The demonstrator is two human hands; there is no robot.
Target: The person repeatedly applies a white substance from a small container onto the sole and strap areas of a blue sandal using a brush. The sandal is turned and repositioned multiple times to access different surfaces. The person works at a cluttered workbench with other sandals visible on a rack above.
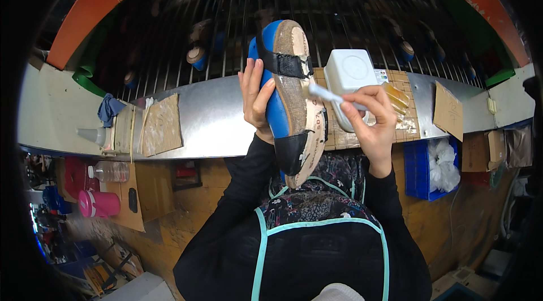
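Observation:
My left hand [257, 94] grips a blue and black shoe upper [297, 103] on its blue side. The shoe stands lengthwise in front of me, its pale underside turned to the right, with a brown rough band around the edge and black straps folded over. Between the fingers of my right hand [373, 123] is a small brush [325, 93] with a whitish handle. Its bristle end meets the shoe's underside edge near the middle. Just beyond the right hand sits a white plastic container [349, 69], partly covered by the hand and brush.
Behind the metal ledge [218, 131] runs a dark rack of rods [226, 24] carrying several shoes. A yellowish glue-crusted piece [397, 99] lies on cardboard [412, 117]. More cardboard [161, 126] rests at left. A blue crate [417, 171] with plastic bags stands lower right.

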